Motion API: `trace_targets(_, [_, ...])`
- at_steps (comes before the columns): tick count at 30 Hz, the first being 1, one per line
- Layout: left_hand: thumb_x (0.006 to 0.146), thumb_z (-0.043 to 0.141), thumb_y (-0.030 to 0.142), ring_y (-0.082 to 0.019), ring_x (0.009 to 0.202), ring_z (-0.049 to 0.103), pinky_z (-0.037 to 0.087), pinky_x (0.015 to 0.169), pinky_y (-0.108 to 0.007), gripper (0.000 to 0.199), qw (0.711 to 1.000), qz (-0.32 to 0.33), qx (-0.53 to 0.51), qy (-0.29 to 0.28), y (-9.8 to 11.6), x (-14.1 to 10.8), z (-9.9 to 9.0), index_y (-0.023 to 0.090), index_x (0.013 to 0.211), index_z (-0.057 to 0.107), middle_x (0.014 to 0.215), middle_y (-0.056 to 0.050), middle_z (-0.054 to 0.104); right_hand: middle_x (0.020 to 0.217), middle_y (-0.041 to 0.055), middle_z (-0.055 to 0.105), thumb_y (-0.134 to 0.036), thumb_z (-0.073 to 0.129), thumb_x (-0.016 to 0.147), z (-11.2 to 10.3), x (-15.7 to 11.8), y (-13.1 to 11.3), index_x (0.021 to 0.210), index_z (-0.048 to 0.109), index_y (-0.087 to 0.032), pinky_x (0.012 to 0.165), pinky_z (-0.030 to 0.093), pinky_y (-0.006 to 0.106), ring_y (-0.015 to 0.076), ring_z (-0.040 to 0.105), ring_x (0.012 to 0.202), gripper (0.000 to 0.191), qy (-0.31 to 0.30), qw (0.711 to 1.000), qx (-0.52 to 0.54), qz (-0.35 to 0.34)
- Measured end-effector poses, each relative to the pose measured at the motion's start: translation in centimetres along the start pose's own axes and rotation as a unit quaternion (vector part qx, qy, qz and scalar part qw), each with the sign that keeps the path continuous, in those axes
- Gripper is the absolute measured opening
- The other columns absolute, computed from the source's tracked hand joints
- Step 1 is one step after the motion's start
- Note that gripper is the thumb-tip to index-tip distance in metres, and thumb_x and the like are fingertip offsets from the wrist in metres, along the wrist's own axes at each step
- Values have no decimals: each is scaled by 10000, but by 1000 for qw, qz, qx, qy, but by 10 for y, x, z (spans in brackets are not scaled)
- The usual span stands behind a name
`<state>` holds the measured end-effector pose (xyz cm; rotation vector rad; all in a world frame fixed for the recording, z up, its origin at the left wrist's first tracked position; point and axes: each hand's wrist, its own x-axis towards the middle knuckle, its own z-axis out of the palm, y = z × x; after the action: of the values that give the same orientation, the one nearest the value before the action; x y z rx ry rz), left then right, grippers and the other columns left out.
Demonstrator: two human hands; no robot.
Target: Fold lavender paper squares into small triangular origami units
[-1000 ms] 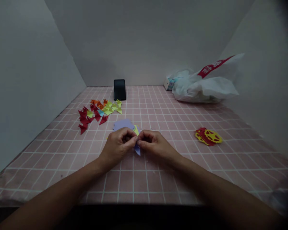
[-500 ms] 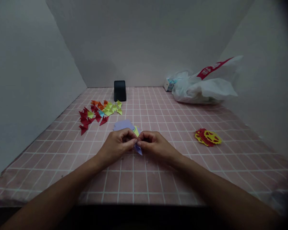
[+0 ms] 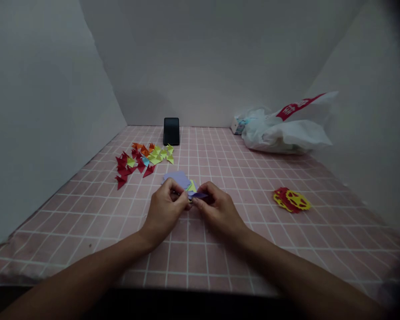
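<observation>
Two hands meet at near centre of pink checked cloth (image 3: 286,249): left hand (image 3: 164,210) and right hand (image 3: 217,210) both pinch small purple paper piece (image 3: 198,195) between fingertips, held just above cloth, likely so crease can be pressed. Just beyond, loose purple and yellow sheets (image 3: 182,180) within easy reach. Right: red-yellow paper cutout (image 3: 291,199) lying flat, well apart. Far left: folded paper triangles (image 3: 140,159) scattered together. Far centre: dark phone (image 3: 171,131) propped upright against wall. Far right: white plastic bag (image 3: 285,129), red band with white writing, not readable.
</observation>
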<state>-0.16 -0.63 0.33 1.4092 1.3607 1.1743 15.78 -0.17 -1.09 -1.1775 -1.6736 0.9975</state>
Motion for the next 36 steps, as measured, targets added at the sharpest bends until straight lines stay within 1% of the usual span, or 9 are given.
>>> trace_targets(7, [782, 648, 227, -108, 553, 641, 536, 561, -246, 142, 998, -18, -62, -27, -1, -4, 4, 193, 798, 512, 711, 51, 572, 787, -8, 601, -202, 628, 815, 1, 0, 8, 853, 569, -208, 651, 423, 285, 153, 568, 720, 70, 13, 997, 79, 17])
trace_targets(10, [772, 657, 238, -112, 553, 640, 534, 572, -247, 154, 995, -45, -77, -38, 1, -4, 4, 182, 872, 554, 692, 51, 586, 759, -17, 596, -202, 626, 801, 2, 0, 10, 852, 569, -211, 624, 420, 280, 150, 562, 689, 77, 15, 993, 111, 33])
trace_targets(13, [769, 661, 250, -122, 557, 644, 521, 584, -251, 190, 994, -62, -79, -50, 1, -4, 5, 174, 919, 571, 658, 49, 599, 757, -13, 603, -207, 627, 785, 2, 1, 9, 847, 575, -210, 621, 426, 284, 152, 565, 681, 81, 22, 992, 122, 31])
trace_targets(17, [755, 654, 217, -118, 537, 624, 502, 581, -250, 166, 993, -62, -75, -63, 0, -3, 6, 179, 882, 554, 606, 61, 582, 721, -11, 589, -231, 622, 785, 1, 1, 6, 828, 582, -207, 609, 429, 290, 152, 550, 651, 63, 32, 993, 108, 39])
trace_targets(19, [741, 649, 200, -113, 509, 613, 496, 558, -248, 180, 991, -75, -82, -70, -1, -3, 7, 184, 882, 538, 603, 75, 564, 714, -8, 586, -239, 611, 795, 0, 1, 5, 822, 592, -206, 606, 425, 291, 152, 543, 647, 48, 36, 994, 95, 43])
trace_targets(26, [743, 637, 184, -92, 504, 611, 493, 573, -240, 291, 980, -107, -122, -112, -3, -4, 8, 177, 1013, 528, 636, 88, 554, 751, 11, 611, -228, 591, 806, -3, 2, 3, 819, 619, -197, 645, 420, 303, 162, 553, 699, 44, 46, 997, 61, 25])
trace_targets(32, [731, 655, 188, -86, 494, 603, 505, 579, -247, 273, 970, -132, -153, -135, -5, -5, 8, 191, 964, 513, 640, 96, 533, 777, 26, 627, -194, 576, 814, -3, 1, 2, 799, 636, -188, 690, 433, 311, 169, 574, 744, 62, 53, 998, 36, 3])
trace_targets(34, [731, 675, 206, -85, 490, 594, 508, 577, -246, 297, 969, -134, -153, -137, -4, -5, 8, 192, 980, 515, 631, 98, 524, 797, 32, 640, -184, 576, 825, -4, 1, 2, 804, 643, -187, 708, 438, 313, 172, 586, 768, 70, 55, 998, 24, -5])
trace_targets(36, [758, 690, 271, -90, 496, 589, 510, 566, -246, 296, 970, -131, -148, -143, -4, -6, 8, 188, 994, 531, 643, 83, 537, 807, 32, 648, -179, 579, 832, -5, 1, 2, 805, 647, -189, 716, 442, 312, 173, 595, 779, 74, 56, 998, 14, -13])
